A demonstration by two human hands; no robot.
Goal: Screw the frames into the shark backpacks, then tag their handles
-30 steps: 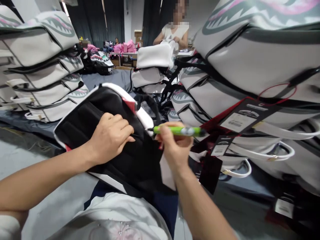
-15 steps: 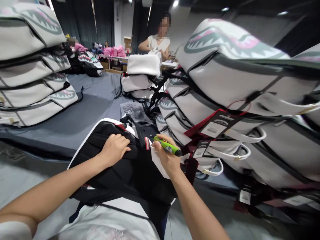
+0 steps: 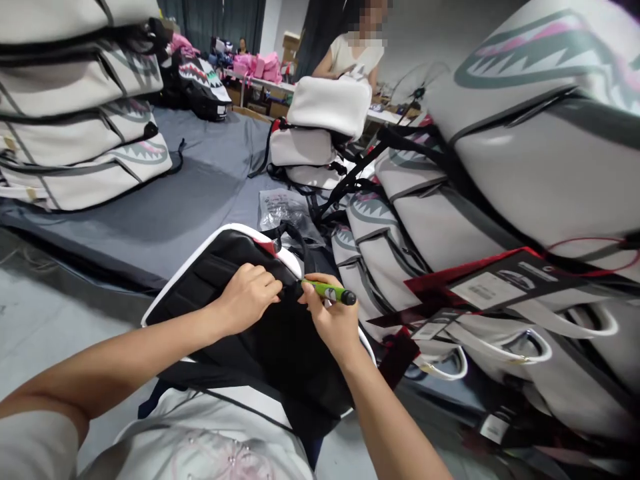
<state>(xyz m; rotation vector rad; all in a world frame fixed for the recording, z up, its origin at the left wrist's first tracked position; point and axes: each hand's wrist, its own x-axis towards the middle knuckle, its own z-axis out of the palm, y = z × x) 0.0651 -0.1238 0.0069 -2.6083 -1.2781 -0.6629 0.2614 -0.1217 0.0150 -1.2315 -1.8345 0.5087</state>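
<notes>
A black backpack with white edging [image 3: 200,267] lies on my lap against the table's edge, its padded black back facing up. My left hand [image 3: 250,297] rests on that padding, fingers curled and gripping the black fabric near the top edge. Close beside it, my right hand [image 3: 333,320] is closed around a green pen-shaped tool with a black end [image 3: 327,292]. The tool's tip points left at the top edge of the backpack, by the black top strap; what it touches there is too small to make out. A bit of red trim [image 3: 266,245] shows at the backpack's upper corner.
White shark-mouth backpacks [image 3: 540,167] are stacked high at my right, red-and-black hang tags [image 3: 493,287] dangling. Another stack [image 3: 85,147] stands left on the grey-covered table [image 3: 200,180]. Ahead are a plastic bag [image 3: 287,210], more white bags [image 3: 327,107] and a person [image 3: 353,57].
My right hand has moved left, bringing the tool's tip to the backpack's top edge. The white tag seen under that hand is now out of sight. The view has tilted down and turned left.
</notes>
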